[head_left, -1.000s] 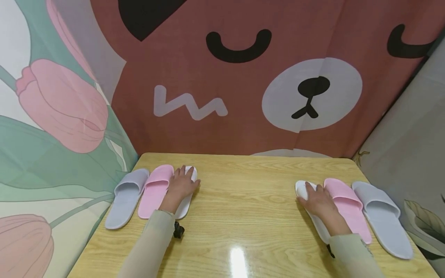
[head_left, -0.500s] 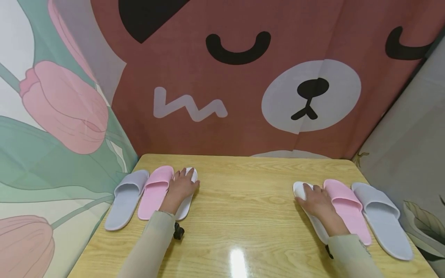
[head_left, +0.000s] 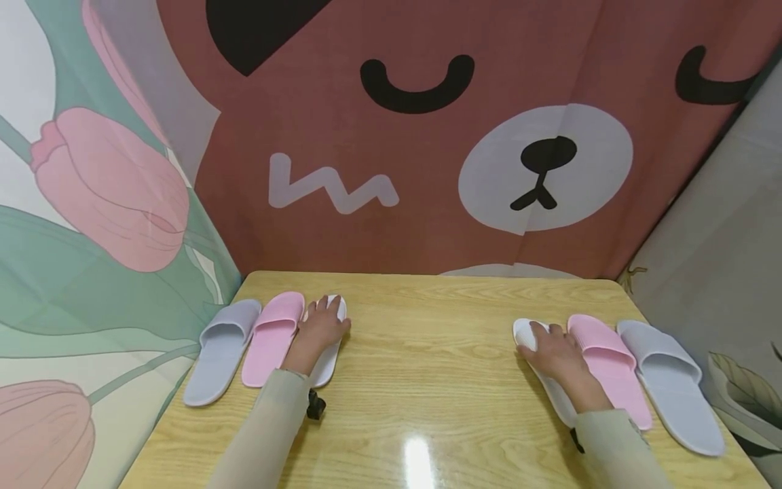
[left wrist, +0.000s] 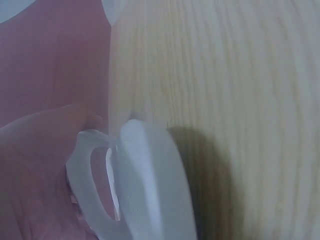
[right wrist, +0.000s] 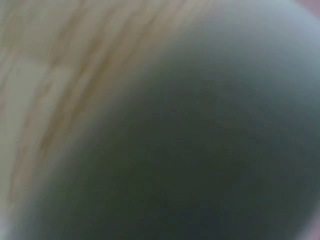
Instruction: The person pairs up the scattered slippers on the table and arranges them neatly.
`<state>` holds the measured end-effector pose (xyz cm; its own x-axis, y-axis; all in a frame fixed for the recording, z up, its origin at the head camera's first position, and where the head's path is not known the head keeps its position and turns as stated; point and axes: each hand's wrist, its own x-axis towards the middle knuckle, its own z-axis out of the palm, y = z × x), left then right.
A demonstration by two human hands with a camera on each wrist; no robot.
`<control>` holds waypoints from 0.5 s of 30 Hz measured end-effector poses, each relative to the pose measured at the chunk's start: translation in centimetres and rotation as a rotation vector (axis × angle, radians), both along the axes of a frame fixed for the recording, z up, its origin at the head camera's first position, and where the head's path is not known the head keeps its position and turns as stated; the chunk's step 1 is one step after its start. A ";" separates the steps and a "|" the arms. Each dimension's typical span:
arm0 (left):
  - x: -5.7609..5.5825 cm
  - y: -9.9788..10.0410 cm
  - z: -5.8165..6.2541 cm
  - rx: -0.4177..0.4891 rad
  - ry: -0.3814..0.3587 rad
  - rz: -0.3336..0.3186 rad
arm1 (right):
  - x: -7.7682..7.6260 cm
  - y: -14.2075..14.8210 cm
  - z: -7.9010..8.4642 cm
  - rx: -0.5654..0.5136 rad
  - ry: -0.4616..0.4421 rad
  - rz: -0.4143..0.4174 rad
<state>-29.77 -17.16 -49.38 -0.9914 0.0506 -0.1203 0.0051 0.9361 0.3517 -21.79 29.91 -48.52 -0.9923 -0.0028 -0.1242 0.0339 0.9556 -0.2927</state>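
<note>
On the left of the table, my left hand (head_left: 320, 333) lies over the toe strap of a white slipper (head_left: 325, 367), fingers across the top and thumb at its right edge. The left wrist view shows this slipper's white strap (left wrist: 85, 172) and sole edge beside the hand. Across the table, my right hand (head_left: 556, 356) grips another white slipper (head_left: 562, 402) near the toe, thumb on the left side; hand and sleeve cover much of it. A blurred grey surface (right wrist: 200, 140) fills most of the right wrist view.
Left of the left hand lie a pink slipper (head_left: 269, 353) and a grey slipper (head_left: 216, 367). A matching pink slipper (head_left: 617, 387) and grey slipper (head_left: 681, 404) lie right of the right hand. Behind the wooden table (head_left: 421, 353) hangs a bear-print cloth (head_left: 342, 238).
My right hand and its white slipper have shifted slightly left, away from the pink one. The left hand stays almost where it was.
</note>
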 end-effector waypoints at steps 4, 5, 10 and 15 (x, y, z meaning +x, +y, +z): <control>0.0 0.0 0.0 -0.005 -0.005 0.003 | -0.1 0.1 0.0 -0.017 -0.010 0.003; 0.0 0.0 0.1 -0.008 -0.006 0.004 | -0.1 0.1 0.0 -0.018 -0.013 0.004; 0.0 0.1 0.2 -0.017 -0.005 0.001 | -0.1 0.1 0.2 -0.014 -0.037 -0.005; 0.1 0.1 0.3 -0.031 -0.005 -0.006 | 0.1 -0.1 0.3 -0.017 -0.042 -0.022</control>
<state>-29.71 -17.10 -49.04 -0.9906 0.0526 -0.1266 0.0091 0.9466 0.3223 -21.74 29.81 -48.26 -0.9860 0.0169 -0.1662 0.0679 0.9494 -0.3067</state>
